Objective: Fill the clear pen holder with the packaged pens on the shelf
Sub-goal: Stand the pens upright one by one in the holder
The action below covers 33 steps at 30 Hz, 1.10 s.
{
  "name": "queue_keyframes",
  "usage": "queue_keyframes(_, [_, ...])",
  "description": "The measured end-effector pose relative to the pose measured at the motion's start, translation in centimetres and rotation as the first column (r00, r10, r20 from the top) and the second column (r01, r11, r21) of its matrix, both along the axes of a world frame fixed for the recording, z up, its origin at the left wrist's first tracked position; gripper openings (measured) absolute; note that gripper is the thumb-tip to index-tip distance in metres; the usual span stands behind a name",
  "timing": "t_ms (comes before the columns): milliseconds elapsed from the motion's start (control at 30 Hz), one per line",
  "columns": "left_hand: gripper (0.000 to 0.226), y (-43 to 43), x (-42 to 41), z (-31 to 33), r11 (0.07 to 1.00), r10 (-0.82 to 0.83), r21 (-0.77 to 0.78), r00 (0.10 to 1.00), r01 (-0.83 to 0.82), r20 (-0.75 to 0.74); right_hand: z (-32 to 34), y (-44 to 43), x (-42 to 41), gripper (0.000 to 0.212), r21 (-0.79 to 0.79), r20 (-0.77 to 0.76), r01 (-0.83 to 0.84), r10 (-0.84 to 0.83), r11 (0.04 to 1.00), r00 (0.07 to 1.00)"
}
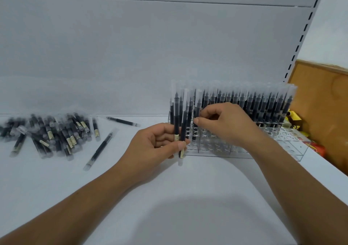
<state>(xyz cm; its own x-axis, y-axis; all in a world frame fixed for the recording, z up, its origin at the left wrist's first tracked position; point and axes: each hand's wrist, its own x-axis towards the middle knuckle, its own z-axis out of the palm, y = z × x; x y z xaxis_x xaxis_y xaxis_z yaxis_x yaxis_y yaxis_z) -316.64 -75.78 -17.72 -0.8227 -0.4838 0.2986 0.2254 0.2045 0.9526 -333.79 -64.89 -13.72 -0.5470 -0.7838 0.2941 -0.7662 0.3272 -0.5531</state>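
The clear pen holder (293,146) stands on the white shelf (169,197), near the back panel (131,47). Its rear rows are packed with upright packaged pens (254,101) – black barrels in clear sleeves – while the holes along its front right part stand open.

Just in front of the holder's left end, the left hand (156,147) grips a small bunch of pens (176,116) upright, fingers curled behind them and the thumb pressed across their lower ends. How many are in the bunch is hard to tell; at least two show.

Over the holder's left part, the right hand (226,124) pinches a single pen (196,111) between thumb and forefinger, the other fingers curled. That pen is upright and its lower end sits among the front-left holes.

Well to the left of the holder lies a loose heap of packaged pens (54,133). Between heap and holder, two stray pens lie flat – one (100,148) nearer the shelf's front, one (123,121) nearer the back panel.

To the right of the holder rises a slotted upright (303,37), with a brown board (320,103) beyond it and some blurred yellow things (293,116) and a red thing (318,148) beside the holder's right end.
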Motion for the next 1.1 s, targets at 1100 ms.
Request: queue_keyframes(1100, [0.028,0.0,-0.1,-0.2,1.0,-0.001,0.02,0.998,0.0,0.055,0.7,1.2,-0.1,0.006,-0.58,0.15,0.072,0.019,0.811,0.989])
